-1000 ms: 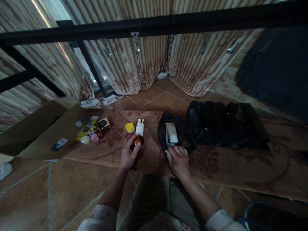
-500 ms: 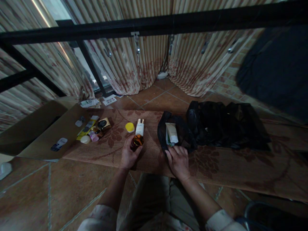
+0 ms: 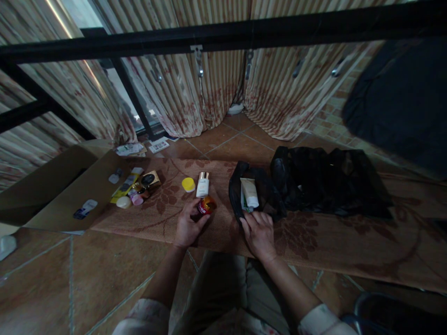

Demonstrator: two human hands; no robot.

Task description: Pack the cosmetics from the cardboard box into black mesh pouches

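Observation:
My left hand (image 3: 187, 226) is closed round a small amber bottle (image 3: 206, 205) with a red label, lifted just above the patterned mat (image 3: 331, 242). My right hand (image 3: 259, 232) grips the near edge of a small black pouch (image 3: 236, 193), holding it open. A white tube (image 3: 250, 192) lies inside that pouch. Just beyond the amber bottle, a white bottle with a gold cap (image 3: 202, 184) and a yellow lid (image 3: 188, 184) rest on the mat.
A flattened cardboard box (image 3: 66, 190) lies at left with several small cosmetic items (image 3: 136, 188) along its edge. A larger black bag (image 3: 328, 181) sits right of the pouch. Striped curtains (image 3: 209, 88) hang behind, and a black bar (image 3: 223, 35) crosses overhead. The floor is tiled.
My left hand has turned and carried the amber bottle a little to the right, towards the pouch, so its red label now shows. My right hand has stayed on the pouch.

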